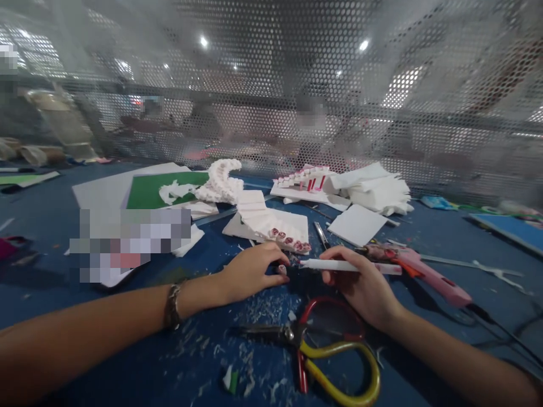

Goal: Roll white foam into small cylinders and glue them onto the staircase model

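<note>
My left hand (250, 270) is pinched around a small pale roll (282, 270) with reddish marks on its end. In my right hand (365, 285) is a white marker (314, 264), its tip pointing left toward the small roll. Just beyond both hands stands a white stepped model (263, 217); a row of similar rolls with red-marked ends (288, 240) lies along its near edge. Below my hands rest scissors (339, 353) with one red and one yellow handle, blades to the left. A pink glue gun (428, 277) lies to the right of my right hand.
Paper scraps litter the blue tabletop (178, 362). Farther back are a white textured curved piece (223, 181), a second white model with red strips (311, 183), a stack of white sheets (373, 186) and a cutter knife (321, 234). A perforated metal screen (271, 68) stands behind.
</note>
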Available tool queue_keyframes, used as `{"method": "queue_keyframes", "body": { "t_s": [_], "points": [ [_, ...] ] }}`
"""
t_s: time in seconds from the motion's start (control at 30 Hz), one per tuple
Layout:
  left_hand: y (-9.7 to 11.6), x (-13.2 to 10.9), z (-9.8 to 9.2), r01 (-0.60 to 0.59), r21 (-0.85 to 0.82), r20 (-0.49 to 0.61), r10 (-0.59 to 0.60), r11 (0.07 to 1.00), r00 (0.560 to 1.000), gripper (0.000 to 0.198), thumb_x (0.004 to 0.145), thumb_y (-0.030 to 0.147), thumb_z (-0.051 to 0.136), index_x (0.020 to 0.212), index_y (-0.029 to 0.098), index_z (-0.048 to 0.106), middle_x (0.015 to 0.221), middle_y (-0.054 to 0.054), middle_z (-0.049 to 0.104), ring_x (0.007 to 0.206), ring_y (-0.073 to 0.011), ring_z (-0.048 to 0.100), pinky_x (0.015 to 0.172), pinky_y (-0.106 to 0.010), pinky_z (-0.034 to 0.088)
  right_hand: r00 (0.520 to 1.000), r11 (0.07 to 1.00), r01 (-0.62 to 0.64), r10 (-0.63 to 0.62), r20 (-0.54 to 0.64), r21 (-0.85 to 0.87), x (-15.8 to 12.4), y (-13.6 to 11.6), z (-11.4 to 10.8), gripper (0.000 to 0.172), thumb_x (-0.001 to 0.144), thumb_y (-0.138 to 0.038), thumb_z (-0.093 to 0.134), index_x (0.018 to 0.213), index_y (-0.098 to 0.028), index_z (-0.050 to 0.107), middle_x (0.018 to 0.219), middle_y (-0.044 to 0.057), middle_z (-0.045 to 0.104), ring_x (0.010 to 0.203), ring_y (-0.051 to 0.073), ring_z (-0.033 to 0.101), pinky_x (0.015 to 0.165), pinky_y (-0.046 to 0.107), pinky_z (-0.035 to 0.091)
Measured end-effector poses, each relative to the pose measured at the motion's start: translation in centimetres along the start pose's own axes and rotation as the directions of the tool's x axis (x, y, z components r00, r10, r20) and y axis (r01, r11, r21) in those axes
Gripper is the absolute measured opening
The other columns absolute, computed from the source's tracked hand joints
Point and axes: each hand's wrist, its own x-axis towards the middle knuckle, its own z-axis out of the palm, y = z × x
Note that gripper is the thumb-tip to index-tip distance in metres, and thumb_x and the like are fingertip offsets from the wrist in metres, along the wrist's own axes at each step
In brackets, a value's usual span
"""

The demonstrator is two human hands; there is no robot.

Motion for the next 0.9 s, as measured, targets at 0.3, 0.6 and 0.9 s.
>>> {"method": "queue_keyframes", "body": {
  "t_s": [0.3, 0.6, 0.9],
  "points": [
    [-0.39, 0.09, -0.18, 0.031, -0.224, -0.006, -0.033, 0.974, 0.999, 0.031, 0.073, 0.015, 0.055, 0.103, 0.016, 0.049, 0.082, -0.002, 0.061, 0.071, -0.0123, 0.056, 0.062, -0.024, 0.044, 1.000, 0.988, 0.026, -0.024, 0.017, -0.155, 0.44, 0.84, -0.20, 0.021, 0.073, -0.032, 0.052, 0.075, -0.016, 0.065, 0.060, 0.002, 0.060, 0.055, 0.010, 0.050, 0.054, 0.022, 0.038],
    [-0.45, 0.07, -0.02, 0.028, -0.357, 0.063, -0.005, 0.934, 0.998, 0.044, 0.074, 0.016, 0.056, 0.114, 0.015, 0.039, 0.085, -0.003, 0.061, 0.078, -0.0134, 0.057, 0.072, -0.027, 0.045, 0.998, 0.921, 0.019, 0.006, 0.063, -0.389, 0.78, 0.46, -0.11, 0.021, 0.078, -0.026, 0.047, 0.073, -0.017, 0.064, 0.057, 0.000, 0.060, 0.052, 0.008, 0.052, 0.049, 0.019, 0.039],
    [-0.42, -0.02, -0.27, 0.017, -0.335, 0.061, 0.004, 0.942, 0.998, 0.042, 0.073, 0.014, 0.056, 0.113, 0.016, 0.040, 0.084, -0.002, 0.061, 0.077, -0.0127, 0.057, 0.071, -0.026, 0.044, 0.998, 0.917, 0.011, 0.011, 0.055, -0.398, 0.45, 0.46, -0.07, 0.021, 0.074, -0.030, 0.047, 0.072, -0.017, 0.064, 0.059, 0.002, 0.062, 0.053, 0.010, 0.054, 0.050, 0.022, 0.042]
  ]
}}
